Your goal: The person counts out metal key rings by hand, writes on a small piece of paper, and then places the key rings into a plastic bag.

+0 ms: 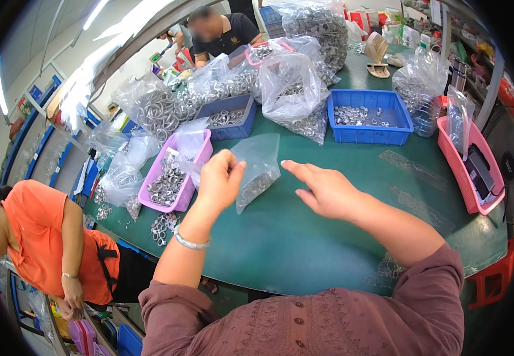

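A brown shirt [298, 325] with a row of buttons lies nearest the camera, and the person's two forearms reach from it over a green counter [322, 255]. The left hand [220, 179], a pale bracelet [190, 242] behind its wrist, is at the left edge of a small clear bag [259, 171]. Its fingers are curled in; whether they are clamped on the bag cannot be told. The bag is near the middle of the counter, between the two hands, with small metallic pieces gathered in its lower part. The right hand [327, 191] is just beside it, palm down, fingers stretched toward it and thumb apart, holding nothing visible.

Left of the left hand, a purple basket [189, 188] holds metal fittings, with loose rings [162, 228] near its lower end. Beyond the hands stand a large clear sack [292, 92] of metal parts and a blue tray [371, 136] of small pieces. A pink basket [468, 185] stands at far right. At left is a co-worker in orange [40, 216], hands close together.
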`<state>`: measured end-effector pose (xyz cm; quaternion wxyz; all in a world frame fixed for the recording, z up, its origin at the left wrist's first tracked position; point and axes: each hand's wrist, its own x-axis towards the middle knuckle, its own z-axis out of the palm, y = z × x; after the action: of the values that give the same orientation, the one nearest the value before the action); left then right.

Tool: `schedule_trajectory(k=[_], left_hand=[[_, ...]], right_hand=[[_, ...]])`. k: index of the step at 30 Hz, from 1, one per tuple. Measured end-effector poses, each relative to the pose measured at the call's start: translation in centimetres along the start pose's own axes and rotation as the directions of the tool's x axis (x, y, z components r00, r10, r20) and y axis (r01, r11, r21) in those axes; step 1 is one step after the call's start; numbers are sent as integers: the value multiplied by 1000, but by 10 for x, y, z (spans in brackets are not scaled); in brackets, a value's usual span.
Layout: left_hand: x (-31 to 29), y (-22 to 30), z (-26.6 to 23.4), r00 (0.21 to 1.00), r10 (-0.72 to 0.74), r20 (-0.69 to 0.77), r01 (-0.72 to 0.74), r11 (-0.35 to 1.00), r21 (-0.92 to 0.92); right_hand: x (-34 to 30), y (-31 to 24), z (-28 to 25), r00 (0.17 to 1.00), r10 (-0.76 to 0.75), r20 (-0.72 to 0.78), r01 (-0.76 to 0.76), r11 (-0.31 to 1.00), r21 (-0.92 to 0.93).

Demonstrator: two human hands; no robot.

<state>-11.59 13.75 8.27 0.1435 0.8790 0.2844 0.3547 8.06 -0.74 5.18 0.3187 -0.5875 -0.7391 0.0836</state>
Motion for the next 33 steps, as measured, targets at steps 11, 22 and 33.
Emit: schedule_trajectory(k=[11, 22, 33], left_hand=[[57, -24, -2, 924, -366, -113, 232, 769, -595], [30, -63, -19, 900, -412, -141, 376, 899, -224], [1, -32, -32, 992, -18, -126, 88, 815, 572]], right_hand=[[-52, 17, -27, 997, 23, 76, -17, 997, -79], [-110, 20, -54, 969, 226, 97, -219, 972, -83], [-127, -1, -44, 978, 98, 182, -59, 977, -206]])
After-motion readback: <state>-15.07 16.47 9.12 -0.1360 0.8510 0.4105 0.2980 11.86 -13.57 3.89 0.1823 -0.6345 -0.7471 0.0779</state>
